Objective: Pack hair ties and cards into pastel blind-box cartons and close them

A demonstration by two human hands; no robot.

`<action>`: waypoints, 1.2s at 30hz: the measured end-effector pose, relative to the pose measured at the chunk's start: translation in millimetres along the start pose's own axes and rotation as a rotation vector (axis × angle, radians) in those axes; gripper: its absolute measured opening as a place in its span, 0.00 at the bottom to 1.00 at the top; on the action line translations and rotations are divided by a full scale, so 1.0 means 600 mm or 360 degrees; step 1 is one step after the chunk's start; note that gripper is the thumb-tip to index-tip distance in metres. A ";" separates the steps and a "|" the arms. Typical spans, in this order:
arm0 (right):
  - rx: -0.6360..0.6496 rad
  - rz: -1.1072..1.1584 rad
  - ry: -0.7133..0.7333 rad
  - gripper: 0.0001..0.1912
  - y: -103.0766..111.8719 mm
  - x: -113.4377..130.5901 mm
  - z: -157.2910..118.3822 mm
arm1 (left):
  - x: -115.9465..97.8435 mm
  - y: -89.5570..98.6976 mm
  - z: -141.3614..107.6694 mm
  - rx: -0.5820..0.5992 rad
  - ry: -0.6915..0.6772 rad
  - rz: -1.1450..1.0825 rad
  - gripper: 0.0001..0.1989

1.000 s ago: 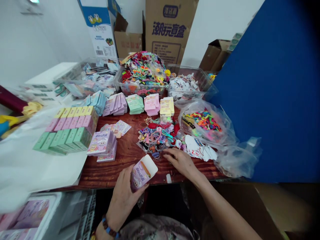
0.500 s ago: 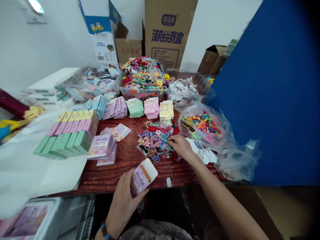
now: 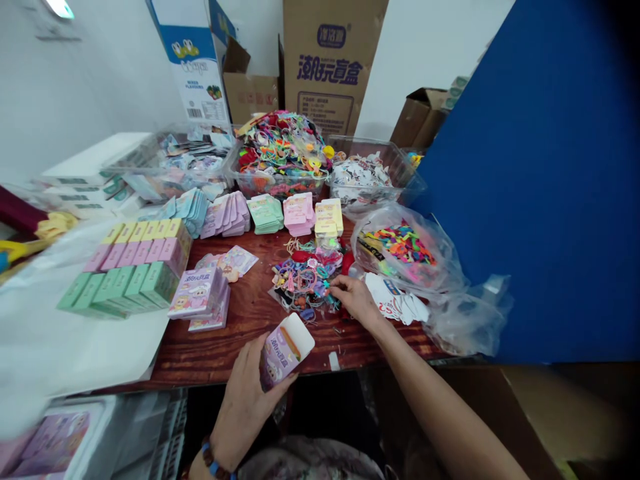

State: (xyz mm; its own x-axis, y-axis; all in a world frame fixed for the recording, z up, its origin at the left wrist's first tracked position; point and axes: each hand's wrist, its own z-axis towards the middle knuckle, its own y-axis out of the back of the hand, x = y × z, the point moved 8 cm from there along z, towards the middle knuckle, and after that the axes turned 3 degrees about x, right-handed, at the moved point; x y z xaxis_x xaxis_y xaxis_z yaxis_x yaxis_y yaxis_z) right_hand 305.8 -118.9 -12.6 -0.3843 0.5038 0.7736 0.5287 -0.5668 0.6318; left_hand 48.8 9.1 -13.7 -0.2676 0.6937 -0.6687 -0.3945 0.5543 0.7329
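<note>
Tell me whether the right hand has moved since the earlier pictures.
Yes. The right hand has moved forward, away from the near edge of the wooden table. Its fingers now reach the right side of the pile of hair ties.

Packing room: cartons (image 3: pixel 327 63), stacked card boxes (image 3: pixel 197 292)

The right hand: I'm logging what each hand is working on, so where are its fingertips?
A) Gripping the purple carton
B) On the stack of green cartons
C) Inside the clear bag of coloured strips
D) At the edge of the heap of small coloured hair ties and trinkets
D. The fingertips of the right hand reach the edge of the heap of small coloured hair ties and trinkets, while the left hand alone holds the purple carton.
</note>
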 end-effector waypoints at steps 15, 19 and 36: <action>0.0581 -0.0489 0.0289 0.08 -0.009 0.195 -0.102 | -0.051 -0.005 0.042 0.0006 -0.0038 0.0000 0.34; 0.0707 -0.0885 0.0288 0.11 -0.035 0.216 -0.103 | -0.056 -0.003 0.040 0.0022 -0.0022 0.0045 0.32; -0.0022 0.0477 0.0580 0.09 -0.057 0.154 -0.169 | -0.057 -0.001 0.026 0.0041 0.0111 -0.0908 0.23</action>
State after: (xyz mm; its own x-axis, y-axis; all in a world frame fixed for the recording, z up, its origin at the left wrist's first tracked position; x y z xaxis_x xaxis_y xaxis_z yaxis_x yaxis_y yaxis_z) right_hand 175.2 -119.1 42.3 -0.4583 0.0566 0.8870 0.6478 -0.6619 0.3770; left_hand 71.6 -7.8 10.9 -0.0766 0.2500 -0.9652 -0.4721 0.8435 0.2560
